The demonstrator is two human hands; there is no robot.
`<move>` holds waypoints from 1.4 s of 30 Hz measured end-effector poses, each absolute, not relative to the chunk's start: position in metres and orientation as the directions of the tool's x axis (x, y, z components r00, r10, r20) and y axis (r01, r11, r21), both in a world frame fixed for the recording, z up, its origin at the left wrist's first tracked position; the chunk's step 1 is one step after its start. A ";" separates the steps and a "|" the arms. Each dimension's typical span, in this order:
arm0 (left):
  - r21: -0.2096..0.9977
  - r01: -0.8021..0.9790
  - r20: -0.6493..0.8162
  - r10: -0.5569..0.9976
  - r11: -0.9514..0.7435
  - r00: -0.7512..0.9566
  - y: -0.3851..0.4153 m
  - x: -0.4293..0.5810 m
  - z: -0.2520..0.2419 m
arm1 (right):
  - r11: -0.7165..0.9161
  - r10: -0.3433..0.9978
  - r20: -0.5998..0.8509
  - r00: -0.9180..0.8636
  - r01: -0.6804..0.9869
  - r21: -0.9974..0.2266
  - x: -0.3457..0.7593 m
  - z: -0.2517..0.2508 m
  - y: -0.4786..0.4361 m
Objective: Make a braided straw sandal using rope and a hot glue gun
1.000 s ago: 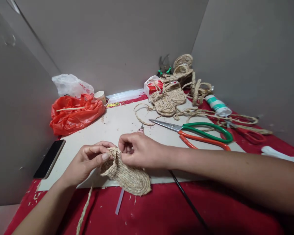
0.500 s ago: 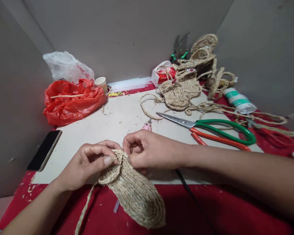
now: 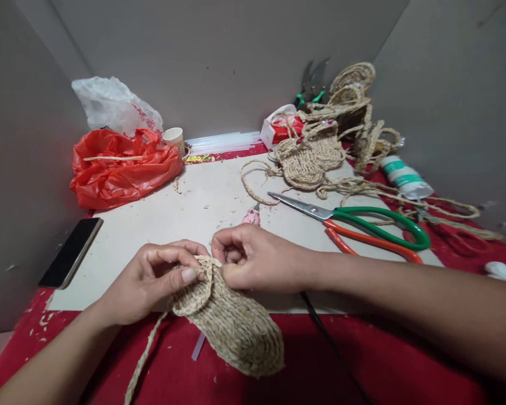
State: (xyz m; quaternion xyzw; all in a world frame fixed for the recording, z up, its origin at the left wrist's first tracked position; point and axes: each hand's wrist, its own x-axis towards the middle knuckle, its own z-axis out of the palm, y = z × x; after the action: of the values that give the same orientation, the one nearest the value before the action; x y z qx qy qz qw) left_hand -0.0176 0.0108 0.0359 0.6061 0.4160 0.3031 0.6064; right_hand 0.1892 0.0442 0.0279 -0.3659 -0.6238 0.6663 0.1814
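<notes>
A small woven straw shoe (image 3: pixel 231 323) lies at the near edge of the pale board (image 3: pixel 185 214), over the red cloth. My left hand (image 3: pixel 152 281) pinches its raised rim from the left, thumb on top. My right hand (image 3: pixel 253 259) is closed on the same rim from the right, fingers curled in a pinch. A braided straw cord (image 3: pixel 141 365) trails from the shoe down to the left. A pink-handled tool (image 3: pixel 252 215) pokes out just behind my right hand.
Green and orange scissors (image 3: pixel 362 225) lie to the right. Woven straw pieces and cord (image 3: pixel 316 152) are piled at the back right beside a white-green tube (image 3: pixel 402 177). A red plastic bag (image 3: pixel 122 169), paper cup (image 3: pixel 174 138) and phone (image 3: pixel 71 252) sit left. Grey walls enclose the table.
The shoe tilted and turned between my hands, its sole now showing more toward me. Both hands keep their pinch on the rim; the view shifted left and down.
</notes>
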 end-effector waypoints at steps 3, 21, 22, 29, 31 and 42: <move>0.985 0.151 -0.149 0.872 0.088 0.466 0.013 -0.018 0.033 | -0.187 0.691 -0.279 -0.667 0.208 -0.960 0.189 0.026 0.045; 0.787 0.511 0.296 0.939 -0.345 0.178 -0.052 0.017 0.063 | -0.103 0.900 -0.149 -0.410 0.132 -0.986 0.182 0.020 0.031; 0.820 0.485 0.263 0.953 -0.304 0.153 -0.050 0.020 0.058 | -0.088 0.901 -0.126 -0.414 0.109 -0.990 0.182 0.020 0.030; 0.886 0.414 0.203 0.977 -0.211 0.062 -0.045 0.025 0.037 | -0.027 0.888 -0.046 -0.457 0.048 -0.998 0.184 0.016 0.020; 0.816 0.506 0.300 0.953 -0.280 0.043 -0.046 0.026 0.033 | -0.042 0.881 -0.056 -0.470 0.039 -0.998 0.183 0.017 0.018; 0.513 0.738 0.534 0.836 -0.438 0.125 -0.045 0.024 0.019 | -0.111 0.842 -0.101 -0.530 0.012 -0.994 0.186 0.018 0.017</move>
State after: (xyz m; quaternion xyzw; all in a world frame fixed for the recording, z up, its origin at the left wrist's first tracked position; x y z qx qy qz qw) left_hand 0.0243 -0.0453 0.0191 0.7475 0.5267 0.4001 0.0612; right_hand 0.1855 0.0172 0.0176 -0.3650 -0.5851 0.6500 0.3194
